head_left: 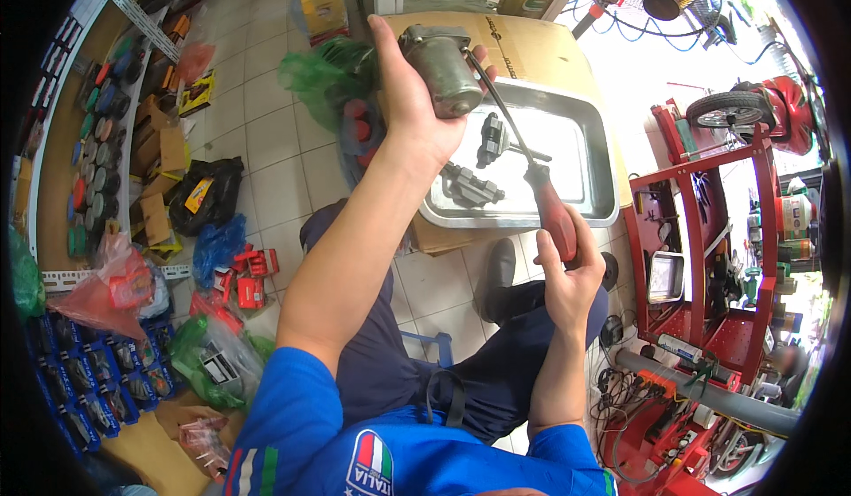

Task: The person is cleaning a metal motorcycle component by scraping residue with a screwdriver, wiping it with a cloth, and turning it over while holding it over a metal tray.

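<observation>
My left hand (409, 97) is wrapped round a grey metal cylinder like a small electric motor (454, 78), held up over the near-left part of a metal tray (605, 155). My right hand (574, 274) grips the red handle of a screwdriver (553, 212). Its long shaft slants up and away to the left, and the tip meets the motor's far right edge, by my left fingertips. Whether the tip sits in a screw is too small to tell. Below, in the tray, lie a dark T-shaped part (493, 140) and another dark metal part (473, 186).
The tray rests on a cardboard box (541, 48). A green plastic bag (328, 79) lies left of it. To the right stand a red tool rack (700, 164) and, farther off, a fan (660, 0). Shelves of goods (102, 168) and blue bins (102, 381) line the left side.
</observation>
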`<state>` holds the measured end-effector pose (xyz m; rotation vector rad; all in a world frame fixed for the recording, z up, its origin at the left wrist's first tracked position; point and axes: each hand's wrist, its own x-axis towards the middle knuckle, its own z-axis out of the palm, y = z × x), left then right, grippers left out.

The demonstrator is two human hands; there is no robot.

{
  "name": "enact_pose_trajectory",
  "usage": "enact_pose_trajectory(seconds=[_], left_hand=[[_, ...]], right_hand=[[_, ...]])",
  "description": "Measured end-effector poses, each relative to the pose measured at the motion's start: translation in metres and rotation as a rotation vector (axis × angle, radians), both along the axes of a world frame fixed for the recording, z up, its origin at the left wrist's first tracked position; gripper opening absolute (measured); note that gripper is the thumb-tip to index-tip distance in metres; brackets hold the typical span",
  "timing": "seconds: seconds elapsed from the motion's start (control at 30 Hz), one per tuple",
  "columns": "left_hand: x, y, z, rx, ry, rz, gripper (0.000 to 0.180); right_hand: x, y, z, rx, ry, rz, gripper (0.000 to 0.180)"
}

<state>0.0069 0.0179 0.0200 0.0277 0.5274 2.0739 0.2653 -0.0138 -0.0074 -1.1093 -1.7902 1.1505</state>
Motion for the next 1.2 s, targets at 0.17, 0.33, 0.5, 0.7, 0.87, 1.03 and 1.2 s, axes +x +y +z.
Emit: enact_pose_trajectory(seconds=[0.17, 0.33, 0.5, 0.7, 0.87, 1.03, 1.2], left_hand=[[0.002, 0.000, 0.000, -0.021, 0.029, 0.001, 0.090], [-0.001, 0.002, -0.005, 0.018, 0.011, -0.003, 0.089], [-0.006, 0.001, -0.005, -0.079, 0.054, 0.049, 0.091], [-0.036, 0.007, -0.022, 0.006, 0.077, -0.010, 0.102], [-0.090, 0.006, -0.044, 0.138, -0.024, -0.220, 0.088], [-0.182, -0.008, -0.056, 0.246, 0.045, -0.282, 0.063], [-0.169, -0.005, -0.054, 0.315, 0.152, -0.211, 0.086]], right_hand=[[0.000, -0.003, 0.000, 0.006, 0.017, -0.006, 0.045], [-0.005, -0.002, 0.003, 0.291, -0.079, 0.024, 0.050], [-0.005, 0.000, 0.008, 0.441, -0.156, 0.091, 0.051], [-0.017, -0.001, 0.000, 0.455, -0.063, 0.024, 0.053], [-0.022, -0.005, 0.001, 0.478, 0.003, -0.047, 0.051], [-0.054, -0.012, 0.000, 0.548, 0.068, -0.063, 0.049], [-0.066, -0.014, -0.020, 0.543, 0.060, -0.144, 0.038]])
